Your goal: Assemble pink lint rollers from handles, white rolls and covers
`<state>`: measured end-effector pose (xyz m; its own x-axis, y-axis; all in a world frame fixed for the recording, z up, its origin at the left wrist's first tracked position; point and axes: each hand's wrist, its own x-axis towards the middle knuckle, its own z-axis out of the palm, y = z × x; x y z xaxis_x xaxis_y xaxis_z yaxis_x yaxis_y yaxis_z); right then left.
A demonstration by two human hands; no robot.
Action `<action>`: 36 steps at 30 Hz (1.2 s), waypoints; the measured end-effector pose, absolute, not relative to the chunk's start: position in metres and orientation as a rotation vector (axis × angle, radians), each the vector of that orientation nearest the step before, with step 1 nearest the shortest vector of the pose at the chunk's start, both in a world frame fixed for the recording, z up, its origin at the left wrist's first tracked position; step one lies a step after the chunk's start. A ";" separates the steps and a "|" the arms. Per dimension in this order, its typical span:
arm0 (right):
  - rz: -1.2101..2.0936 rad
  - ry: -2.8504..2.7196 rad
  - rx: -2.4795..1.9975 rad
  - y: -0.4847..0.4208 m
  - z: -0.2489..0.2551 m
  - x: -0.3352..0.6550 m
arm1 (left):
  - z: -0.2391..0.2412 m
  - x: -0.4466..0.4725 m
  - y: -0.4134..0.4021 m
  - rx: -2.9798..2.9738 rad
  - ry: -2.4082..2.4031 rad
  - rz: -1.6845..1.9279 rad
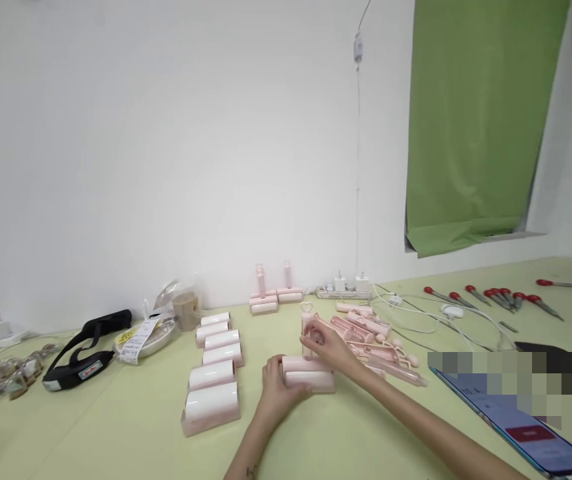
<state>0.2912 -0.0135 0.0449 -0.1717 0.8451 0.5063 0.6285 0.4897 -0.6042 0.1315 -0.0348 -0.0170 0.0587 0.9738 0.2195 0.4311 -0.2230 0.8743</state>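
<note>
My left hand [277,388] grips the left end of a pink lint roller head [311,377] lying on the pale green table [116,427]. My right hand [329,348] is closed around the roller's upright pink handle [307,325], which ends in a heart-shaped loop. A row of several white rolls in pink holders [215,373] lies just left of my hands. A pile of loose pink handles [373,337] sits just right of them. Two assembled rollers [276,293] stand upright near the wall.
Black goggles [83,357] and a dish with a receipt [149,335] lie at left. A power strip [343,290] with white cables runs along the wall. Several red-handled screwdrivers [501,298] lie at far right. A phone [526,427] lies at the near right.
</note>
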 end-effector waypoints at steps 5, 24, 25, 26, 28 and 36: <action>0.335 -1.815 -1.131 -0.012 0.052 0.286 | -0.017 0.127 -0.022 1.825 1.601 1.147; 0.156 -2.228 -0.941 -0.099 0.071 0.379 | 0.016 0.153 -0.072 0.977 0.729 0.826; 0.167 -2.074 -0.995 -0.097 0.076 0.384 | 0.013 0.155 -0.073 1.002 0.726 0.855; 0.201 -1.921 -1.037 -0.095 0.081 0.387 | 0.010 0.157 -0.073 1.022 0.727 0.865; 0.319 -1.687 -1.093 -0.094 0.088 0.388 | 0.006 0.161 -0.073 1.054 0.769 0.873; 0.667 -1.670 -1.078 -0.108 0.063 0.343 | 0.004 0.173 -0.070 1.291 0.953 1.055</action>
<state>0.3425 -0.1083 0.0633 -0.1050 0.8904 0.4429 0.3399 0.4507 -0.8255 0.1725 -0.0704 0.0044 0.2645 0.9639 0.0294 -0.0682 -0.0117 0.9976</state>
